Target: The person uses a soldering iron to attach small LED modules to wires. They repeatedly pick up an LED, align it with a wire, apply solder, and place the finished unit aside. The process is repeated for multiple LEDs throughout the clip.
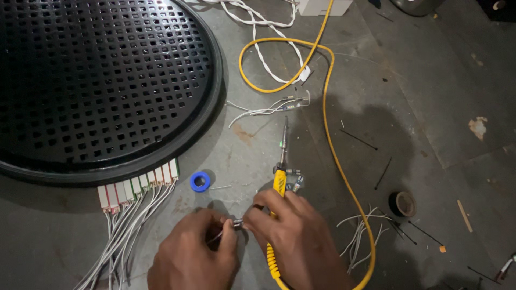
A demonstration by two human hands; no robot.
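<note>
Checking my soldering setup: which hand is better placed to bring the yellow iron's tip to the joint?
Probably the right hand: the soldering iron handle already lies under it, while the left hand pinches the small wire joint.

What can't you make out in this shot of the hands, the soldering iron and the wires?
Head view:
- Small metal part pinched between left hand and right hand: too small, and covered by fingers.
- Soldering iron: handle partly hidden under the right hand.
- Yellow cable: both ends cut off by the frame edges.
- Black perforated disc: cut off at the top and left.
- White connectors: their wires leave the bottom edge.
</note>
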